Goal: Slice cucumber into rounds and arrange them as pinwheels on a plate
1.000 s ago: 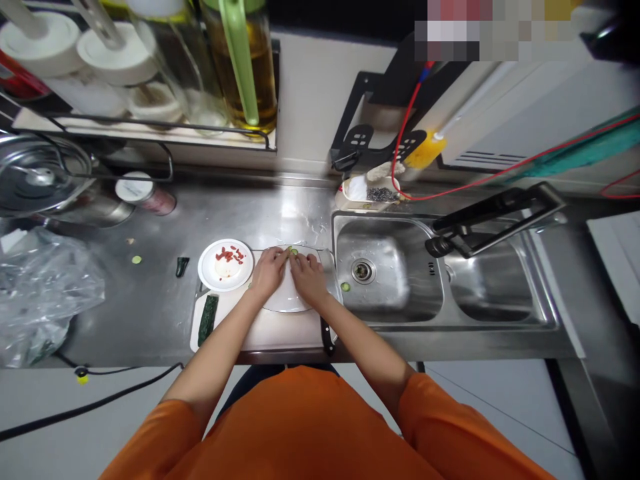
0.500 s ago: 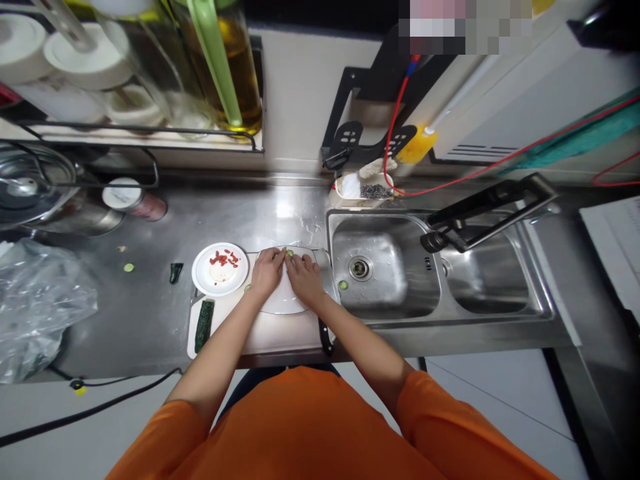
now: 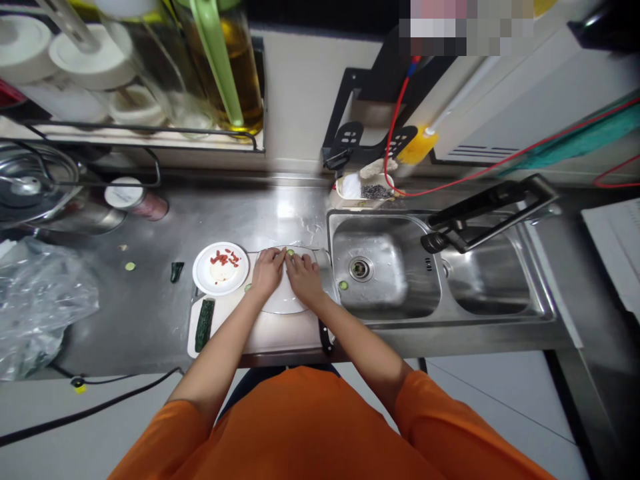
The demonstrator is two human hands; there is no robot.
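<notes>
Both hands meet over the far part of a large white plate (image 3: 285, 303). A green cucumber slice (image 3: 290, 253) shows at their fingertips. My left hand (image 3: 269, 272) is closed, with fingers bent and its thumb side against the slice. From the other side my right hand (image 3: 304, 277) touches the same slice, fingers curled over the plate. Another slice (image 3: 248, 287) lies at the plate's left edge, by my left wrist. Beneath the plate is a white cutting board (image 3: 270, 337). A black knife handle (image 3: 326, 337) pokes out under my right forearm.
A small white plate (image 3: 204, 283) with red pieces stands left, above a cucumber length (image 3: 205, 325). A cucumber end (image 3: 176, 271) and plastic bag (image 3: 45, 300) lie farther left. The double sink (image 3: 380, 300) is right, with a cucumber slice (image 3: 343, 285) inside.
Both hands stay at nearly the same spot around the cucumber slice. The whole view has shifted very slightly; nothing else has visibly moved.
</notes>
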